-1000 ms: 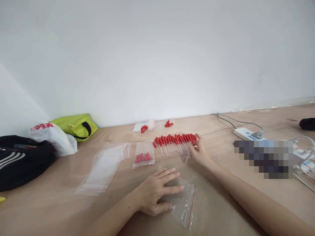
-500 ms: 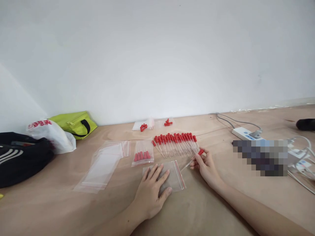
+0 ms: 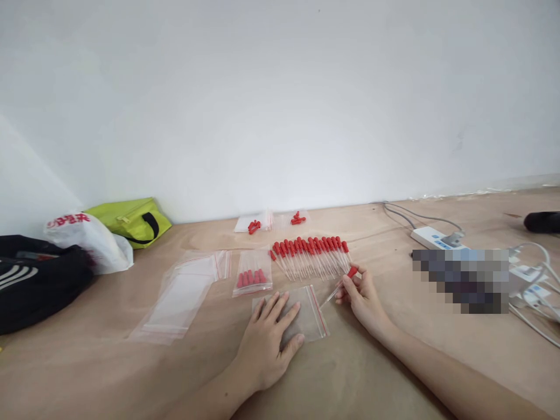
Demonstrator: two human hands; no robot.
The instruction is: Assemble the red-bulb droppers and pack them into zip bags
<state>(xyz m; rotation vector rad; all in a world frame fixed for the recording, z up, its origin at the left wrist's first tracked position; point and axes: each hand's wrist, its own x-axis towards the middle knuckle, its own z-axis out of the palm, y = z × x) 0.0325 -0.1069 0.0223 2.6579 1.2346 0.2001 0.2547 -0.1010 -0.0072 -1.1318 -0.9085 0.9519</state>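
My left hand (image 3: 271, 338) lies flat with fingers spread on a clear zip bag (image 3: 308, 315), whose red-lined edge faces right. Between the thumb and fingers of my right hand (image 3: 359, 294) is a dropper (image 3: 351, 272) with a red rubber bulb and a thin clear tube. Its tip points down-left, at the bag's red-lined edge; I cannot tell whether it touches or enters. Behind the hands lies a row of similar red-bulbed droppers (image 3: 308, 248), tubes toward me. Left of them is a zip bag with several droppers (image 3: 250, 277), bulbs at its near end.
Flat clear bags (image 3: 179, 297) overlap at left. Loose red bulbs (image 3: 254, 226) lie on bags near the wall, with more red bulbs (image 3: 298, 219) beside them. A power strip (image 3: 431, 238) with cables sits right, near a blurred-out dark object. A black bag (image 3: 39, 286), white plastic bag (image 3: 94, 245) and lime-green bag (image 3: 131, 219) stand left.
My right hand has shifted slightly left with the dropper, its tip staying close to the bag's edge. My left hand stays pressed on the bag. The whole view moved very slightly.
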